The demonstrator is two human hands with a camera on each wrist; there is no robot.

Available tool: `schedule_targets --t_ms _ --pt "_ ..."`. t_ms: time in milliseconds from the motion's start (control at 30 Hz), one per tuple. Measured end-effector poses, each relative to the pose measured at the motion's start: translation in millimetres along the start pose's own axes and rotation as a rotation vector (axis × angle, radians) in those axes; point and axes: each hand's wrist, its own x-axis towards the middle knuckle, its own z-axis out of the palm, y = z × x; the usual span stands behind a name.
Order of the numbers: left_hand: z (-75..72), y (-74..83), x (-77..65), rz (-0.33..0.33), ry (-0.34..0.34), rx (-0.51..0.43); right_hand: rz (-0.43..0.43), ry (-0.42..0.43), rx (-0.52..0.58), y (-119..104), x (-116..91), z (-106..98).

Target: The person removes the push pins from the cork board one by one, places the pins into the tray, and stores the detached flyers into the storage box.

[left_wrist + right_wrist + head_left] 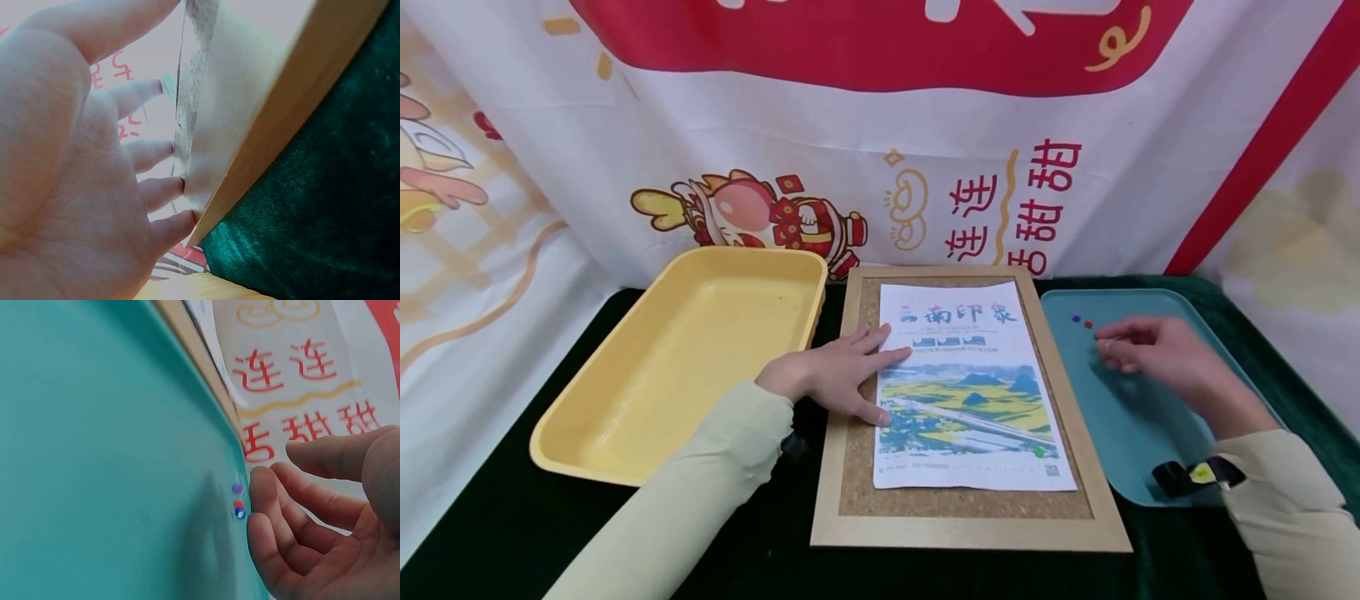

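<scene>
Right hand (pixel 1165 354): poised over the blue-green tray (pixel 1120 417); fingers are bent, and a narrow gap is shown between thumb and forefinger in the right wrist view. Nothing is seen to be grasped.
Tray contents: a red piece (pixel 239 504), a blue piece (pixel 240 514) and a purple piece (pixel 237 489), all small, are found close together in the far left part of the tray.
Bearing from right fingertips: to the left and slightly farther from the person, just beside them; no contact is seen.
Long axis of pieces: cannot be determined; they are shown too small.
Nearer hand: the right; the left is placed well apart, with the sheet (pixel 962 392) lying between.
Left hand (pixel 850 371): spread, fingers extended, laid over the left margin of the sheet; nothing is grasped. The pressure applied cannot be judged.
Sheet: laid on the framed corkboard (pixel 857 502), left of the blue-green tray; its long axis is directed away from the person.
Sheet's near right corner: a green dot (pixel 1039 452) is noted.
</scene>
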Motion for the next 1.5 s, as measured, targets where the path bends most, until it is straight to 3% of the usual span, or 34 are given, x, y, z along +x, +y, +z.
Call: schedule_targets --t_ms 400,667,967,1500 --pt "-3.6 0.5 4.2 -0.002 -0.005 0.026 -0.050 -0.033 -0.040 -28 -30 15" --pt "-7.5 0.9 9.3 -0.003 -0.013 0.033 -0.097 -0.087 0.010 -38 -45 29" --pt "-5.1 1.5 6.6 -0.012 -0.008 0.027 -0.157 -0.135 0.012 -47 -53 43" --pt "0.7 1.5 2.1 -0.008 -0.003 0.008 -0.182 -0.312 0.036 -57 -60 65"
